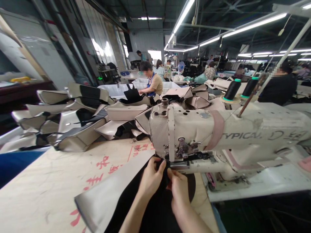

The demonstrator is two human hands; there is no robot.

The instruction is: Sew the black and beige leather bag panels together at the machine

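Both of my hands grip a black and light-grey sheet piece (102, 191) beside the head of a sewing machine (189, 126). My left hand (152, 173) pinches its upper edge with thumb and fingers, close to the needle area. Just to the right, my right hand (178, 184) has its thumb and fingers closed on the black part below the machine's cylinder arm (201, 166). The light-grey part spreads left over the wooden board, and the black part hangs down between my forearms. The needle tip is hidden behind the machine head and my fingers.
Sewn light-grey and black pieces (80, 136) lie piled at the back of the wooden board (48, 181), which bears red writing. Black thread spools (232, 89) stand behind the machine. A person in a tan top (155, 83) sits beyond the pile near white bins (114, 89).
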